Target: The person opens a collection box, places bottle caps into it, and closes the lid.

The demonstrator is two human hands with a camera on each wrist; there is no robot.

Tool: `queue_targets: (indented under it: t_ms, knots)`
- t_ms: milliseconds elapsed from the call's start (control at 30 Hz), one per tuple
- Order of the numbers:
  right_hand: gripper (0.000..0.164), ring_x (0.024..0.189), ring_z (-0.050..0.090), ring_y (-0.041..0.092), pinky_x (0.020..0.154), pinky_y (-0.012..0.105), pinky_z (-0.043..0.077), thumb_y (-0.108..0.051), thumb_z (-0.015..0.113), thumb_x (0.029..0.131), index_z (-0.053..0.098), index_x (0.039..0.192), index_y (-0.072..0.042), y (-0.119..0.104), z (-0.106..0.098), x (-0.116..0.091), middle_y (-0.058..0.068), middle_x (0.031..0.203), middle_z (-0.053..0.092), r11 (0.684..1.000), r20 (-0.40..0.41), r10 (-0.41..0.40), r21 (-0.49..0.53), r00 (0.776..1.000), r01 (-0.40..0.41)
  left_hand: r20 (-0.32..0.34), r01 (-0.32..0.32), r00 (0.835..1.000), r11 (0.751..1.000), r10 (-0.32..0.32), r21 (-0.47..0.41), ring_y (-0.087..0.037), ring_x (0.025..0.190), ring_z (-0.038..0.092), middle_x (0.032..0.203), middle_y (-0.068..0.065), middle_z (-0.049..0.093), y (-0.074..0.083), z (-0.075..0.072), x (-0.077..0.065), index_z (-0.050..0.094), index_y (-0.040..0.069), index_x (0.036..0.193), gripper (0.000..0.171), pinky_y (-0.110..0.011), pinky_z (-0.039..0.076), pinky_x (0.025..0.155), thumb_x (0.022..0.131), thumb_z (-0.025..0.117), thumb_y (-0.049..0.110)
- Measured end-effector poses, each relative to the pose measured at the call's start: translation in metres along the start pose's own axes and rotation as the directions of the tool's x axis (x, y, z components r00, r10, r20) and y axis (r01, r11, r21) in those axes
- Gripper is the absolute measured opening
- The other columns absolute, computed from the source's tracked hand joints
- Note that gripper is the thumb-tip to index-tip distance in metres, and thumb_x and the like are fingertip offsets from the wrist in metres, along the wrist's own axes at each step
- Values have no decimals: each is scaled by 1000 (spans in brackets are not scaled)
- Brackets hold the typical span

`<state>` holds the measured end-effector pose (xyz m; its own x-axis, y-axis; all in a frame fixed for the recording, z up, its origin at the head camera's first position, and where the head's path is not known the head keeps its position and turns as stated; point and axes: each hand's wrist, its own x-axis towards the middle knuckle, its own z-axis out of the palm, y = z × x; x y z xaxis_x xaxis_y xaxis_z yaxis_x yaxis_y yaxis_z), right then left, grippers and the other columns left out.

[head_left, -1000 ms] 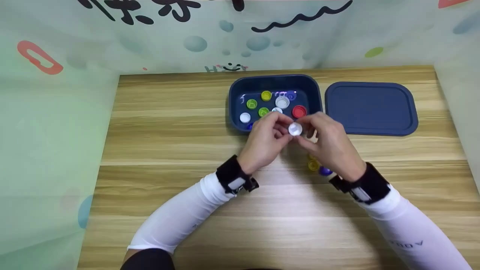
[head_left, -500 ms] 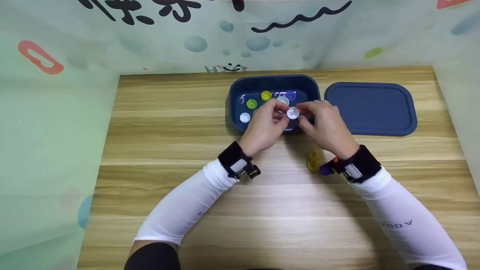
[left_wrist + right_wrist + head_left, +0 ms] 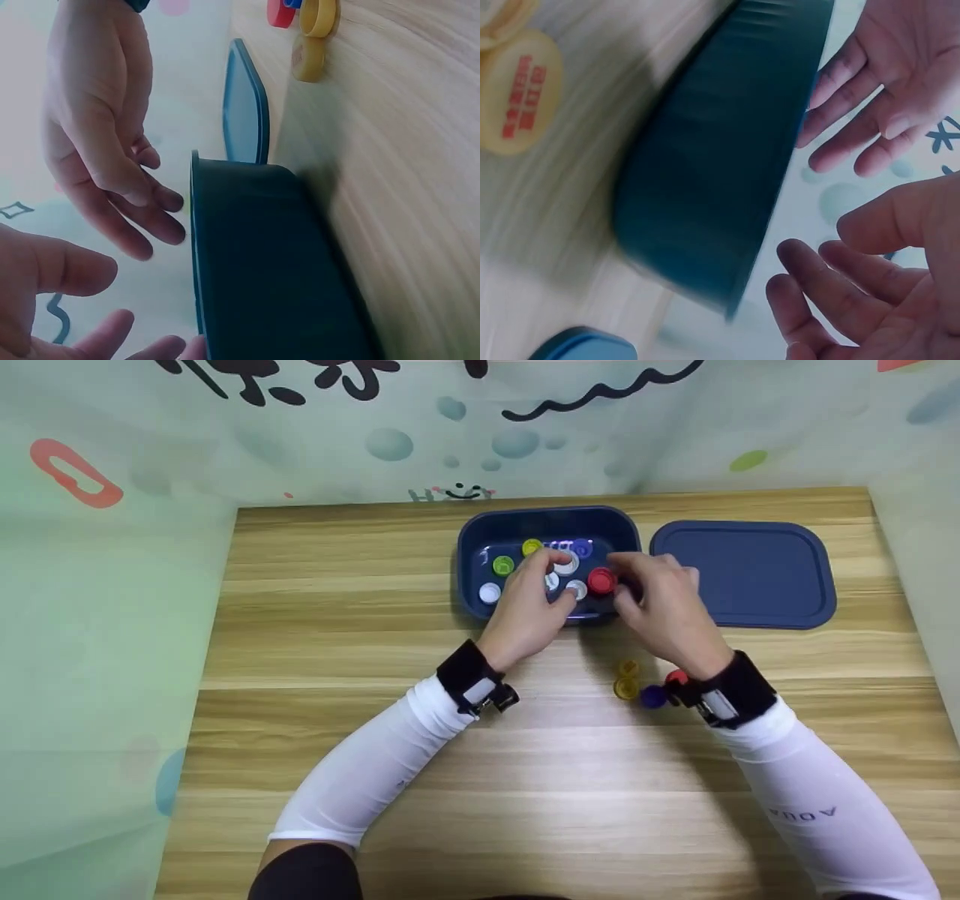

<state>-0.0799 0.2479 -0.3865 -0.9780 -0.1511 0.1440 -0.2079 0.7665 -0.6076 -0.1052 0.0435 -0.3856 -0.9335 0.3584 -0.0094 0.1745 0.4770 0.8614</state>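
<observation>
Both hands hover over the navy box (image 3: 471, 604), fingers spread and apart, nothing between them. My left hand (image 3: 525, 607) is above the box's front middle, its thumb overlapping a white bottle cap (image 3: 576, 588) in the head view. Over the right end is my right hand (image 3: 664, 604), fingertips beside a red cap (image 3: 601, 580). Other caps inside include a green one (image 3: 503, 565), a yellow one (image 3: 532, 547), a purple one (image 3: 581, 548) and another white one (image 3: 490, 593). The left hand hides part of the contents. Each wrist view shows empty fingers above the rim.
A navy lid (image 3: 742, 574) lies flat to the right of the box. In front of it on the wooden table (image 3: 337, 660) are yellow caps (image 3: 626, 688), a purple cap (image 3: 654, 697) and a red cap (image 3: 676, 677). A printed curtain (image 3: 337, 450) stands behind.
The white cap that both hands pinched together was carried forward over the box and let go; it now lies inside. The hands have parted, the right one shifting slightly right.
</observation>
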Motion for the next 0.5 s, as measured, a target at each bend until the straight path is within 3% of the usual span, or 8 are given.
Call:
queue_targets:
  t_ms: [167, 333, 500]
  knots:
    - [35, 104, 54, 29, 86, 52, 28, -8, 61, 96, 67, 130, -3, 0, -11, -12, 11, 113, 72, 1000, -54, -23, 14, 998, 24, -41, -66, 997, 998, 66, -8, -13, 119, 53, 132, -4, 57, 7, 1, -9, 57, 8, 132, 41, -23, 46, 98, 95, 70, 14]
    - [31, 105, 56, 27, 85, 50, 28, -8, 68, 94, 69, 125, -4, 2, -21, -27, 10, 113, 72, 998, -89, -54, 9, 995, 55, -45, -170, 985, 984, 168, -55, -14, 107, 56, 123, -3, 57, 11, 7, -22, 60, 8, 128, 39, -25, 51, 86, 91, 73, 9]
    - [22, 97, 58, 26, 80, 47, 28, -10, 73, 92, 73, 113, -4, 10, -25, -40, 8, 102, 72, 997, -65, -75, -29, 995, 74, 65, -257, 963, 964, 261, -65, -15, 91, 60, 112, -7, 63, 9, 19, -33, 64, 5, 120, 31, -25, 53, 80, 91, 73, 4]
